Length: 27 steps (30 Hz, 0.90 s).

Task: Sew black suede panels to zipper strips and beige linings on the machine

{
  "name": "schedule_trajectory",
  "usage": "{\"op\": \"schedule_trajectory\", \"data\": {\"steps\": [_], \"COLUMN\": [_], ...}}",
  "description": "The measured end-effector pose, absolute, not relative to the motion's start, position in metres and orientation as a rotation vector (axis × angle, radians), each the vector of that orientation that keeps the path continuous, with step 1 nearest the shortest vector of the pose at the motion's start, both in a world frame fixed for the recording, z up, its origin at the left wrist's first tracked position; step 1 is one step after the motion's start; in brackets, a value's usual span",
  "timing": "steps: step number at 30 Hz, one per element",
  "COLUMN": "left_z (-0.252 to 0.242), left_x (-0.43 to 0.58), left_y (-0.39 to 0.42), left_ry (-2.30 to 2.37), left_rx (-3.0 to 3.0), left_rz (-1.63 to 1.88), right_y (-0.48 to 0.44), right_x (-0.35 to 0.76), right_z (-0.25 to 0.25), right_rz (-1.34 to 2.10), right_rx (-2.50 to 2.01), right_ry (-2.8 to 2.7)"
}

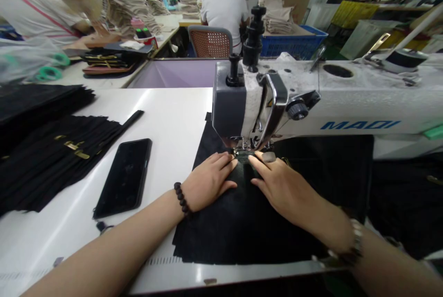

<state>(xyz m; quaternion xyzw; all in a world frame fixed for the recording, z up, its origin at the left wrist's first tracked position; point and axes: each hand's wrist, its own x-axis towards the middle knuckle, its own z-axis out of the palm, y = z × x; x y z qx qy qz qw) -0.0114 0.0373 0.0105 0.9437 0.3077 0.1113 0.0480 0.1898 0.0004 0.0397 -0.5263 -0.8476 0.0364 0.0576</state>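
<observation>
A large black fabric piece (221, 223) lies on the white table under the head of a sewing machine (230, 103). My left hand (211, 179) rests flat on the fabric, fingers stretched toward the presser foot (244, 145) and thumb apart. Opposite it, my right hand (280, 177) presses the fabric with its fingertips just right of the foot, thumb spread. A lit strip of the cloth (245, 155) shows between the two sets of fingertips. A grey band (268, 157) wraps a finger of my right hand. The needle point is too small to make out.
A phone (124, 175) lies left of the fabric. Black pieces with gold hardware (74, 147) are stacked at far left. More black material (404, 200) sits at right. Beyond the table are a chair (211, 41), a seated person (224, 8) and a blue crate (290, 45).
</observation>
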Motion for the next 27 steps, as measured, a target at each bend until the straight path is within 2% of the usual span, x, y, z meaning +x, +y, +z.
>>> {"op": "schedule_trajectory", "data": {"steps": [6,17,27], "left_z": [0.007,0.009,0.006], "left_x": [-0.009,-0.005,-0.003], "left_y": [0.035,0.036,0.034], "left_ry": [1.061,1.104,1.180], "left_rx": [2.895,2.845,2.873], "left_rz": [0.291,0.171,0.234], "right_y": [0.009,0.011,0.011], "right_x": [0.172,0.179,0.179], "right_z": [0.010,0.006,0.006], "right_rz": [0.215,0.222,0.208], "right_rx": [-1.597,-1.524,-1.519], "right_ry": [-2.502,-2.498,-2.479]}}
